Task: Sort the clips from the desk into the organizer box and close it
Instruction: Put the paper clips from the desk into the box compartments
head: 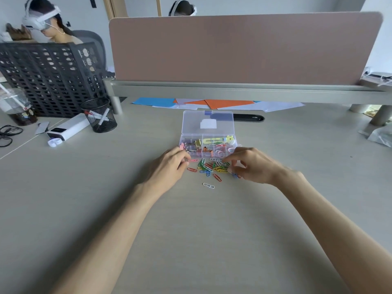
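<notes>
Two bare forearms reach forward across a pale wooden desk (212,230) toward a clear plastic organizer box (192,145), which sits open with its lid (207,122) tipped back behind it; its small compartments hold binder clips, pink rings and a yellow giraffe-shaped item (220,140).

Just in front of the organizer box lies a loose pile of coloured paper clips (212,166), green, yellow, red, blue and white, between the two hands; a single white paper clip (208,185) lies apart, further in front of the box than the pile.

The left hand (169,164) rests knuckles up in front of the box's left corner, fingers curled inward; its fingertips meet at the end of a pink paper clip (193,160); whether they pinch the clip or only touch it cannot be told.

The right hand (252,164) arches in front of the box's right corner, wrist raised, thumb and forefinger bent down to the pile's edge; a few blue clips show beneath its palm; whether it holds any cannot be told.

Behind the box are coloured paper sheets (212,102) and a pink divider panel (233,49); to the box's left stands a black mesh pen cup (99,115).
</notes>
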Available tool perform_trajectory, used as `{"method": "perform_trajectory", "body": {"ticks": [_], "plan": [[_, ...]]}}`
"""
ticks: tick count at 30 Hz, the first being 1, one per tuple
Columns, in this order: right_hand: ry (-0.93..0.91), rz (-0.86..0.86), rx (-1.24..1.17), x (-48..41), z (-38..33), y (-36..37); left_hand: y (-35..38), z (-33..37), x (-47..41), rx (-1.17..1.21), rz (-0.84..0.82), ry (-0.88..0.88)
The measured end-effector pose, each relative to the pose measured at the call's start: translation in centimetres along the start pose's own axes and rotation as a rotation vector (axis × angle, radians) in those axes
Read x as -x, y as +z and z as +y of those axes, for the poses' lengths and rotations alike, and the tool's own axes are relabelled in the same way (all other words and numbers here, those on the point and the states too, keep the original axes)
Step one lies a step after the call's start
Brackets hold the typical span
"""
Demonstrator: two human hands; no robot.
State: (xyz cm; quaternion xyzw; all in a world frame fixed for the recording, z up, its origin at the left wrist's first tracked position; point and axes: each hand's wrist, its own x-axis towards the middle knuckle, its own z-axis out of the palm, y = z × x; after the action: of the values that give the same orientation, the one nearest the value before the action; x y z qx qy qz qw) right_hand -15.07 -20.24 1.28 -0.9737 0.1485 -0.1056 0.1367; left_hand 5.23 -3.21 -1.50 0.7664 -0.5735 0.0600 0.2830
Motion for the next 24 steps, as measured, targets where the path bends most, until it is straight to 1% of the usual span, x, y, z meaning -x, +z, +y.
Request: {"method": "perform_trajectory", "body": {"ticks": [3, 6, 11, 13, 16, 20, 24], "plan": [[0.022, -0.027, -0.005, -0.3, 0.1, 0.5, 0.2, -0.1, 0.2, 0.004, 0.010, 0.005], [0.025, 0.002, 0.000, -0.5, 0.0, 1.0, 0.4, 0.1, 0.3, 0.017, 0.025, 0.016], [-0.082, 0.049, -0.025, -0.5, -0.9, 1.3, 1.0, 0.3, 0.4, 0.035, 0.021, 0.096], [-0.052, 0.078, -0.033, -0.5, -0.6, 1.1, 1.1, 0.2, 0.5, 0.042, 0.017, 0.105], [0.033, 0.105, 0.042, -0.4, 0.0, 0.6, 0.9, 0.3, 0.4, 0.046, -0.007, 0.074], [0.000, 0.097, 0.073, -0.3, -0.7, 1.0, 1.2, 1.0, -0.3, 0.059, -0.058, 0.088], [-0.017, 0.086, 0.102, -1.0, -1.1, 1.7, 1.4, 1.4, -0.6, 0.058, -0.060, 0.116]]}}
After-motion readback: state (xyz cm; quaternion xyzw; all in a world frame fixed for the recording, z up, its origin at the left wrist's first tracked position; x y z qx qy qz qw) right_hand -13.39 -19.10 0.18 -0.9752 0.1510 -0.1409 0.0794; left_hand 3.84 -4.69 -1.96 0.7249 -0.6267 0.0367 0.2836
